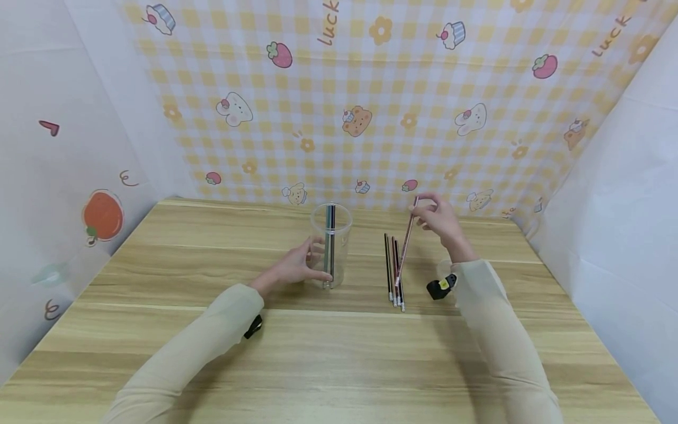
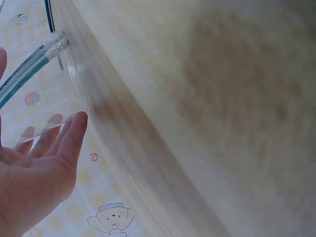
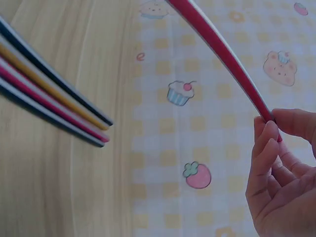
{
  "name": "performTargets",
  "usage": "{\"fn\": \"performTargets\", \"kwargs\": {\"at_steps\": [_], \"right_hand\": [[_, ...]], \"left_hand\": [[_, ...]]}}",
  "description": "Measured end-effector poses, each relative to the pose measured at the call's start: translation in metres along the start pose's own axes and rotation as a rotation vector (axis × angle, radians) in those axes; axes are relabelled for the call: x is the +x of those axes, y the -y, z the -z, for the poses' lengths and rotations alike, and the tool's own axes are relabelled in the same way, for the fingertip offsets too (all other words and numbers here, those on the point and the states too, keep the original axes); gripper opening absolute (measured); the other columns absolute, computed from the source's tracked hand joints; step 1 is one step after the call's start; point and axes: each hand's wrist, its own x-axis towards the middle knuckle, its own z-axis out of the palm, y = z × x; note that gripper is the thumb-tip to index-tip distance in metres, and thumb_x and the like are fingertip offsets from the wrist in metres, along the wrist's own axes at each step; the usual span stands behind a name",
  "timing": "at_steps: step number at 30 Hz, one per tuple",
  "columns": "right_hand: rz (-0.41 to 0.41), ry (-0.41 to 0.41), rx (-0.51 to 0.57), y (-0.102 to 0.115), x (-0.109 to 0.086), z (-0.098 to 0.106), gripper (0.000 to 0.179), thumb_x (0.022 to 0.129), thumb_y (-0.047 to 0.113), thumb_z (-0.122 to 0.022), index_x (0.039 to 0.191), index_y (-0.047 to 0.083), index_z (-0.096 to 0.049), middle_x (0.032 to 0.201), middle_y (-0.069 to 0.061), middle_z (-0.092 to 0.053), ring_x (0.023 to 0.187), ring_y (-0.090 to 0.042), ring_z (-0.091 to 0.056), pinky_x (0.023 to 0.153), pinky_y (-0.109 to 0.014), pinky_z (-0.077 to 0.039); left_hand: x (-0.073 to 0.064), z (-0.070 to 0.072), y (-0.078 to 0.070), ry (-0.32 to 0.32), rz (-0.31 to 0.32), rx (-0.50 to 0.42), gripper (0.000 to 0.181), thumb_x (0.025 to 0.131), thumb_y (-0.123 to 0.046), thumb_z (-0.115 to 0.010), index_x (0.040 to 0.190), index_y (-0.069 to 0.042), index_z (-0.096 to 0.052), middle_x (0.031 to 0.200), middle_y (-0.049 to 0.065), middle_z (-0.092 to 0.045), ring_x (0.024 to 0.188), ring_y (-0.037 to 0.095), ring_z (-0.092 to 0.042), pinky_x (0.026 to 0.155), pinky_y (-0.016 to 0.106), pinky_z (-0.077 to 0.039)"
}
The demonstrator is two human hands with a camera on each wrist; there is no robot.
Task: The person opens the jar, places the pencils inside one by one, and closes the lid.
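Note:
Toward the back of the table stands a clear plastic cup [image 1: 343, 250] with a few dark and teal pencils [image 1: 329, 247] upright inside, also seen as blue and teal pencils [image 2: 30, 69] in the left wrist view. My left hand [image 1: 293, 267] holds the cup from its left side, thumb in front and fingers behind. A red pencil [image 1: 406, 240] slants down from my right hand [image 1: 441, 222], which pinches it near its upper end between thumb and fingertips. Its white-tipped lower end overlaps several loose pencils [image 1: 393, 268] on the table in the head view; black, yellow and red ones show.
The wooden table [image 1: 339, 365] ends at the back against a checked cloth [image 1: 339, 118] with cartoon prints. White sheets hang at both sides. A black wrist-camera mount [image 1: 441, 287] hangs under the right sleeve, another black mount [image 1: 253, 327] under the left.

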Motion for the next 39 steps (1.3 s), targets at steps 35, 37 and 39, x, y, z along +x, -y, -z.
{"fn": "performTargets", "kwargs": {"at_steps": [35, 37, 39], "right_hand": [[0.27, -0.183, 0.49, 0.09, -0.025, -0.004, 0.031, 0.083, 0.007, -0.061, 0.111, 0.007, -0.048, 0.072, -0.007, -0.061, 0.058, -0.016, -0.055, 0.054, -0.022, -0.05], [0.278, -0.189, 0.498, 0.094, -0.026, -0.004, 0.031, 0.083, 0.008, -0.062, 0.11, 0.009, -0.048, 0.072, -0.007, -0.062, 0.058, -0.015, -0.055, 0.054, -0.022, -0.05], [0.291, -0.19, 0.511, 0.098, -0.027, -0.004, 0.031, 0.082, 0.008, -0.062, 0.111, 0.009, -0.048, 0.072, -0.007, -0.061, 0.059, -0.015, -0.055, 0.055, -0.022, -0.05]], "left_hand": [[-0.018, 0.003, -0.035, 0.016, -0.013, -0.054, 0.075, 0.069, -0.009, -0.075, 0.128, -0.001, -0.029, 0.125, 0.026, -0.04, 0.113, 0.041, -0.039, 0.096, 0.047, -0.029], [-0.017, 0.003, -0.034, 0.015, -0.013, -0.057, 0.075, 0.069, -0.009, -0.075, 0.128, -0.001, -0.029, 0.125, 0.026, -0.04, 0.113, 0.041, -0.038, 0.096, 0.047, -0.029], [-0.017, 0.003, -0.033, 0.015, -0.014, -0.057, 0.075, 0.069, -0.009, -0.075, 0.128, -0.001, -0.029, 0.125, 0.026, -0.04, 0.114, 0.041, -0.038, 0.096, 0.048, -0.029]]}}
